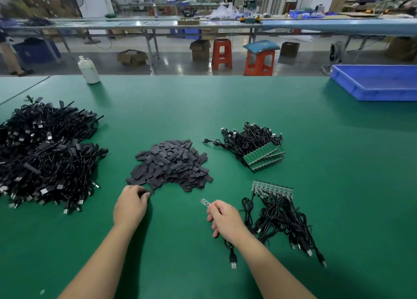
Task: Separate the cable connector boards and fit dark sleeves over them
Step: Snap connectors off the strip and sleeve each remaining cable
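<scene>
Meanwhile, left hand point(130, 205) pinches a flat matte sleeve point(144, 194); right hand point(225, 219) grips a narrow board point(204, 202).

On the worktop point(225, 100), a big heap of finished cables point(47, 154) lies by the left edge. The pile of sleeves point(171, 165) sits near the middle, and right of it a bundle of cables with joined boards point(255, 147). Nearer the front edge, right of centre, lies a second bundle with a board strip point(279, 213). A bottle point(88, 69) stands at the back edge, left of centre, and a tray point(376, 83) sits in the back right corner. The left hand point(130, 205) touches the front edge of the sleeve pile; the right hand point(225, 219), just left of the second bundle, pinches a single board point(205, 202), whose cable point(231, 251) trails toward the front edge.
</scene>
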A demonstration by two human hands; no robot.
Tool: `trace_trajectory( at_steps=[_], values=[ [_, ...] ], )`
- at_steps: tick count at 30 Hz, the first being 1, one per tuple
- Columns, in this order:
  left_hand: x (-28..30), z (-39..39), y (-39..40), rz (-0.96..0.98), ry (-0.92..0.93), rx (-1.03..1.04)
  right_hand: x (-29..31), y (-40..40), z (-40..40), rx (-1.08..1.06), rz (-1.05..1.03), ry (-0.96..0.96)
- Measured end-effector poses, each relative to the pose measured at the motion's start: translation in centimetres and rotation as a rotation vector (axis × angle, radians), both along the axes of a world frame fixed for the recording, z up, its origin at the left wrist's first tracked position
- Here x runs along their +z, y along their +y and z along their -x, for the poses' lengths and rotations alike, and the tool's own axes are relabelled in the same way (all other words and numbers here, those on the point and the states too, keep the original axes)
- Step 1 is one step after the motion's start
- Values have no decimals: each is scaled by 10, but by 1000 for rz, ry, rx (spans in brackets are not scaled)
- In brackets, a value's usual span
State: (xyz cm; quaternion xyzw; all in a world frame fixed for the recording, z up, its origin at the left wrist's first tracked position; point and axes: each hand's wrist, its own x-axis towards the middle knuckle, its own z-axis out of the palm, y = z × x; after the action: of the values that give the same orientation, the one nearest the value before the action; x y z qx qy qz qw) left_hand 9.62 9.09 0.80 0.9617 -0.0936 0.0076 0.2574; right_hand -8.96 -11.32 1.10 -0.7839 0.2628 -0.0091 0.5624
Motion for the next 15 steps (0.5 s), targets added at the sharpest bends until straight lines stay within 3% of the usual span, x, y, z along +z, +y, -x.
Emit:
trace_trajectory(
  at_steps=[15],
  values=[
    [19,1,7,-7,196,-202,1,-1,2,65,48,-9]
  ],
)
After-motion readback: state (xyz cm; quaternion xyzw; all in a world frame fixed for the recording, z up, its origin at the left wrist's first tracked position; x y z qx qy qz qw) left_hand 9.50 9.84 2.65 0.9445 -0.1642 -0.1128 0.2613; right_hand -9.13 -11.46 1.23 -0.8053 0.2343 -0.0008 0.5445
